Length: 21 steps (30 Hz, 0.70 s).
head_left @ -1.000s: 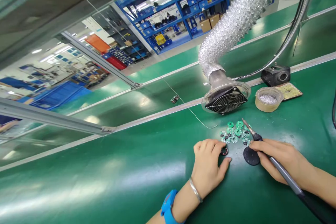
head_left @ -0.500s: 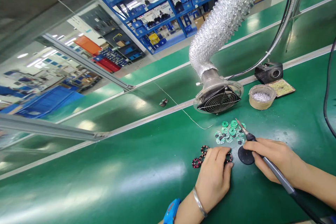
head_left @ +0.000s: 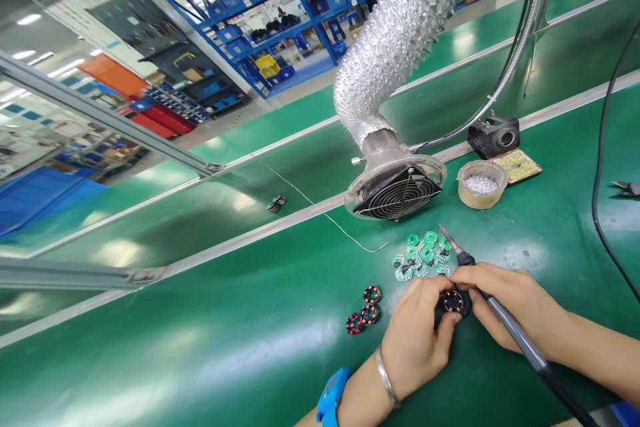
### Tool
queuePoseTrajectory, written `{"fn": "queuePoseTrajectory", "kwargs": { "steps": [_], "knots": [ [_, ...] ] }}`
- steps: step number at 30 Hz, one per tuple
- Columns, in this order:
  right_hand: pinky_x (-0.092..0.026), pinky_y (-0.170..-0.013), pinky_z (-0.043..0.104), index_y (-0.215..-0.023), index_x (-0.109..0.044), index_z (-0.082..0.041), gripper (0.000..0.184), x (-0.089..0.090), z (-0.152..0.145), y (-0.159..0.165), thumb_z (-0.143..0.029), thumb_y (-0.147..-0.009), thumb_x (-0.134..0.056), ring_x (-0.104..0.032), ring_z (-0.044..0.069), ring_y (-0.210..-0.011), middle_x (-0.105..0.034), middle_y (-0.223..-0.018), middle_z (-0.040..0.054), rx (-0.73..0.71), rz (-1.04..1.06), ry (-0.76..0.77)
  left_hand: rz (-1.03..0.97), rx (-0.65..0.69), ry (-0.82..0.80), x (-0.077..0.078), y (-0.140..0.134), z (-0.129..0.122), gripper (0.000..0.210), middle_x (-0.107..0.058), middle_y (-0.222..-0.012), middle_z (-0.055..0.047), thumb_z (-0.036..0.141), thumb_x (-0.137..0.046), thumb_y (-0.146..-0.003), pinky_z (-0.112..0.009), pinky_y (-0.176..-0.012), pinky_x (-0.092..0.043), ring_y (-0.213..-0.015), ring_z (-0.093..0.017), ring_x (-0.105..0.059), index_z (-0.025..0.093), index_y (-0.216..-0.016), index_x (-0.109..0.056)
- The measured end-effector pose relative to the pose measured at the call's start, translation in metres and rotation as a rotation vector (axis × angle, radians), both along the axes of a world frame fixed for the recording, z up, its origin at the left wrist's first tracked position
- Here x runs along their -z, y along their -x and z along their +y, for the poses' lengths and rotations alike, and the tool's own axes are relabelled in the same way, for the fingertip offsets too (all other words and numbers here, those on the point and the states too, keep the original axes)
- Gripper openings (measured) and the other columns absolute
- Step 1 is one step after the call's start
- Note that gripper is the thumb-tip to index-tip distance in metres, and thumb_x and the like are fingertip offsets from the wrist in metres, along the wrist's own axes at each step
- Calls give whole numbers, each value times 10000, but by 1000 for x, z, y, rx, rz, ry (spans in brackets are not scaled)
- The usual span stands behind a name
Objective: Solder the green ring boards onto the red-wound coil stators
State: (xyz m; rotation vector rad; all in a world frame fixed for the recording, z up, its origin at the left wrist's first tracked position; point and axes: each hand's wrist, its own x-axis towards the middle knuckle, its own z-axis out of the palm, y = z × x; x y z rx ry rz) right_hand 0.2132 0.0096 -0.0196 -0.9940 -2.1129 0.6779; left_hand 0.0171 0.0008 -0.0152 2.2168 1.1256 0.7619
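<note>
My left hand (head_left: 423,323), with a silver bangle and blue watch, grips a copper-wound coil ring (head_left: 461,303) between thumb and fingers. The ring is over a black round pad (head_left: 469,308), mostly covered by it and the hands. My right hand (head_left: 525,310) is closed around a soldering iron (head_left: 520,340) whose tip points up and away, off the ring. The right fingertips are beside the ring; whether they touch it I cannot tell. Three more coil rings (head_left: 355,331) lie left of my left hand. Several small green ring-shaped circuit boards (head_left: 427,254) are spread beyond the hands.
A fume extractor hood (head_left: 400,193) on a silver flexible duct (head_left: 395,47) hangs behind the boards. A round tub (head_left: 481,197) of shiny bits, a yellow sponge tray (head_left: 517,165) and a black iron stand (head_left: 495,137) are at the back right. Pliers (head_left: 626,189) and a black cable (head_left: 597,187) lie right.
My left hand has moved right with a coil ring, from beside the other rings onto the black pad. The right hand still holds the soldering iron. The camera view has shifted slightly right.
</note>
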Motion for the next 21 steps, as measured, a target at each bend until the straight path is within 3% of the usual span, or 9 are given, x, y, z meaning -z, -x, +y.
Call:
{"fn": "queuePoseTrajectory", "kwargs": {
  "steps": [4, 7, 15, 19, 21],
  "knots": [
    [-559, -723, 246, -1157, -524, -206, 272, -2, 1, 0, -85, -937, -422, -678, 148, -795, -691, -958, 45, 86, 66, -129, -112, 61, 16, -3, 4, 3, 238, -630, -1116, -94, 122, -636, -826, -349, -906, -516, -1029, -214, -602, 200, -1046, -589],
    [-548, -703, 241, -1136, -532, -192, 236, -3, 1, -1, -93, -948, -430, -674, 133, -728, -704, -935, 31, 112, 76, -185, -167, 26, 48, -4, 5, 3, 114, -636, -1056, -79, 101, -629, -833, -310, -866, -523, -976, -187, -621, 197, -895, -638],
    [-401, -563, 259, -1046, -542, -197, 206, 2, -1, 1, -84, -881, -492, -519, 145, -613, -591, -741, 7, -100, -7, -252, -268, -3, 48, -6, 15, 0, 57, -643, -834, -33, 158, -653, -838, -278, -713, -513, -777, -159, -614, 196, -831, -612],
    [-322, -517, 256, -1030, -543, -194, 166, 6, -1, 2, -107, -941, -433, -438, 139, -566, -525, -664, -11, -163, -6, -286, -215, -11, 42, 2, 10, 0, 341, -613, -940, -71, 256, -759, -728, -339, -741, -515, -849, -211, -589, 180, -984, -548],
    [-340, -519, 250, -1047, -537, -190, 190, 6, -2, 2, -99, -942, -408, -454, 141, -580, -534, -679, -5, -170, 21, -251, -172, -13, 21, 7, 6, 2, 316, -623, -962, -81, 250, -741, -766, -349, -766, -511, -886, -220, -588, 181, -1007, -547]
  ]
}}
